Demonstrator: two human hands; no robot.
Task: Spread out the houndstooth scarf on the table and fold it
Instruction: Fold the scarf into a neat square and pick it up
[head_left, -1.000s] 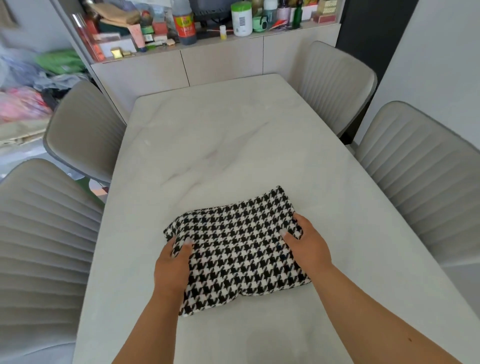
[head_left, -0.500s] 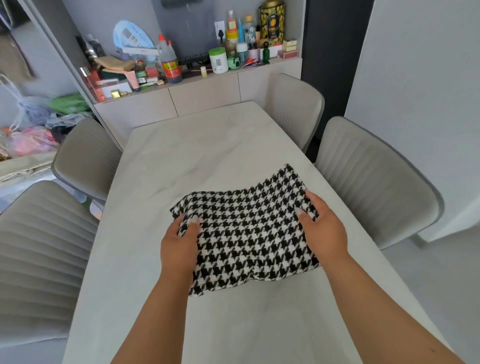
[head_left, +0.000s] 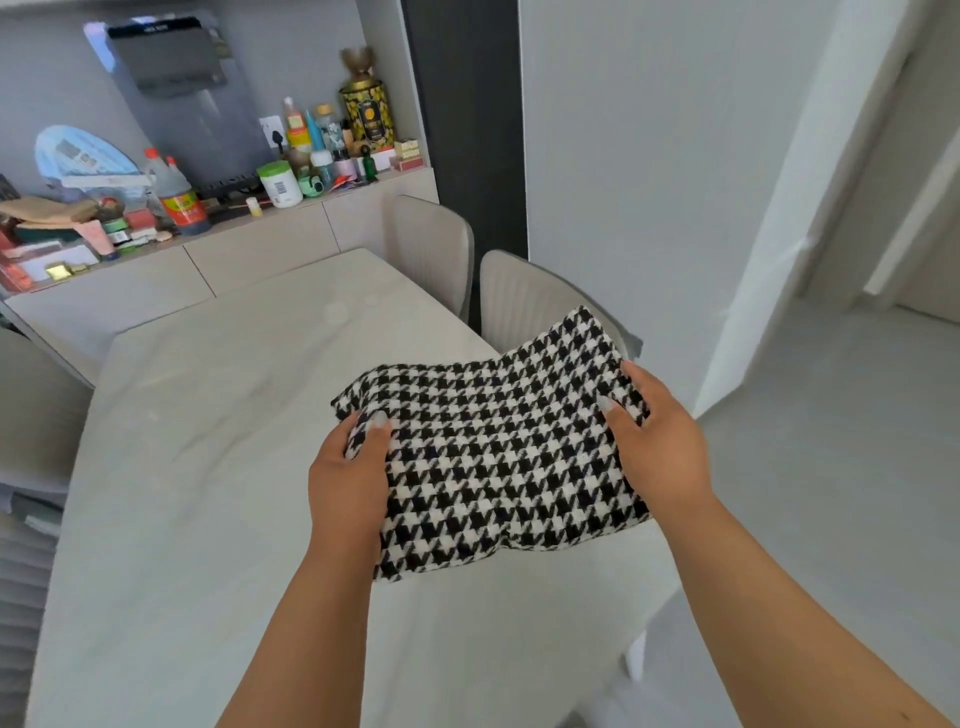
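The houndstooth scarf (head_left: 493, 441) is black and white and folded into a thick rectangle. It is held up above the right side of the pale marble table (head_left: 208, 467), its far corner reaching past the table's right edge. My left hand (head_left: 348, 478) grips its left edge, thumb on top and fingers underneath. My right hand (head_left: 654, 441) grips its right edge the same way. The scarf sags a little between the two hands.
Two grey ribbed chairs (head_left: 524, 296) stand along the table's right side, others at the left (head_left: 31, 415). A cluttered sideboard (head_left: 208, 208) with bottles and tins lies beyond the table's far end. Open floor (head_left: 831, 467) lies to the right.
Both hands have lifted the folded scarf off the table and carried it to the right. The view has swung right, toward the wall and floor.
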